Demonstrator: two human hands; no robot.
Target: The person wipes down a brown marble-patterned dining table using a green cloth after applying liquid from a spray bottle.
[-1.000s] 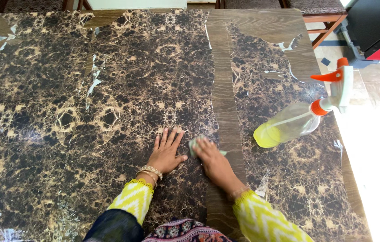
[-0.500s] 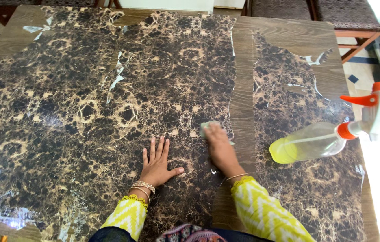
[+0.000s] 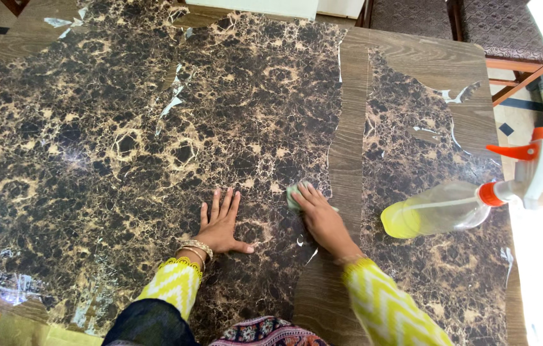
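Marble-patterned desk [image 3: 124,128] mid-wipe: left hand [image 3: 221,224] flat, fingers spread, bracing; right hand [image 3: 322,218] pressed down on pale green cloth [image 3: 295,192] at its fingertips, spray bottle [image 3: 451,205] lying right of it; next stroke probably needs steady pressure.

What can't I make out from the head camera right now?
- Pale green cloth: mostly hidden under the right hand; its shape is unclear in the head view.
- Clear plastic spray bottle with orange trigger: the glare at the right edge washes out the nozzle end.
- Left hand: its palm lies flat on the marble-patterned table, underside hidden.
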